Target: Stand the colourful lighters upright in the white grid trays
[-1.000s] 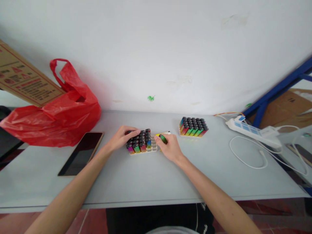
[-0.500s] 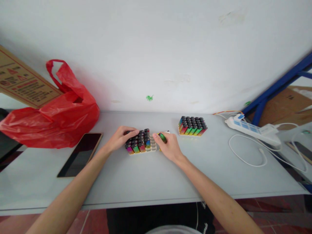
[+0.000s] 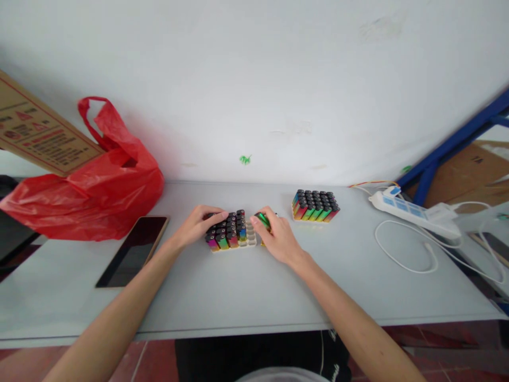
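In the middle of the table, a cream tray (image 3: 251,240) with rounded slots holds rows of rainbow metallic lighters (image 3: 223,242) with black ends up. Its right-hand slots are bare. My left hand (image 3: 199,225) is closed around the tray's left end, thumb lying over the lighters and fingers mostly hidden behind them. At the tray's right edge, my right hand (image 3: 278,236) grips a shiny green lighter (image 3: 263,218), tilted between thumb and fingers. A small yellow part of something shows below that hand; I cannot make out what it is.
A second tray of upright lighters (image 3: 315,207) stands to the right, near the wall. A phone-like dark tablet (image 3: 132,252), a red plastic bag (image 3: 115,180) and a cardboard box (image 3: 47,127) are on the left. A white power strip (image 3: 415,212) with a loose cable (image 3: 405,270) lies at right.
The green lighter in my right hand has turned slightly and lies more tilted, with the fingers raised a little. My left hand stays in place on the tray.
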Motion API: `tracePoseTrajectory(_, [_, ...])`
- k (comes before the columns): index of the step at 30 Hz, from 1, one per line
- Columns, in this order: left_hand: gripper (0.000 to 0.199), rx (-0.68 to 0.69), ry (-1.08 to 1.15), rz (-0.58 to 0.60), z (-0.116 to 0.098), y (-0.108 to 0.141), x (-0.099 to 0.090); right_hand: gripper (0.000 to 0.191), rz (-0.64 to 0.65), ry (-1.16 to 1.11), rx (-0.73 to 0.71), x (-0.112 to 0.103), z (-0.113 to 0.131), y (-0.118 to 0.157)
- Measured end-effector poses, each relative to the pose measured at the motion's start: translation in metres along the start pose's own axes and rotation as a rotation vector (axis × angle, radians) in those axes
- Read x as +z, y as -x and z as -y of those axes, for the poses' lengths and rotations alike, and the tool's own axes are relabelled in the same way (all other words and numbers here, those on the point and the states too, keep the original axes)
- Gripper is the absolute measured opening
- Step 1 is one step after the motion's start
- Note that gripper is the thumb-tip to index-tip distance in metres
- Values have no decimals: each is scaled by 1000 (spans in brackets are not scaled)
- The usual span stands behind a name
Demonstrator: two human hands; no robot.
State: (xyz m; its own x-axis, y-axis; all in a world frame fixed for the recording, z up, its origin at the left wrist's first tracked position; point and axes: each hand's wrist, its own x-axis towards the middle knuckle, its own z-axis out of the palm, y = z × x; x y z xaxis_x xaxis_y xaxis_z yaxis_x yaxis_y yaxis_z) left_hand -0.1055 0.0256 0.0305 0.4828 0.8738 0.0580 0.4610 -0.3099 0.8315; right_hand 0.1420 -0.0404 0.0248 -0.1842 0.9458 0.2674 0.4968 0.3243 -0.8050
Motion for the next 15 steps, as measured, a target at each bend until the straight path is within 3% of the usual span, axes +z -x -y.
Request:
tracePoseTrajectory(7, [53, 4, -1, 5, 0, 0, 0, 29, 142, 152, -322, -18, 3, -1])
tracePoseTrajectory(11, [53, 3, 13, 0, -2, 1, 1, 39, 148, 160, -286, -19, 2, 0])
tracePoseTrajectory(15, [54, 5, 20, 7, -2, 1, 2, 36, 199, 112, -242, -16, 1, 1])
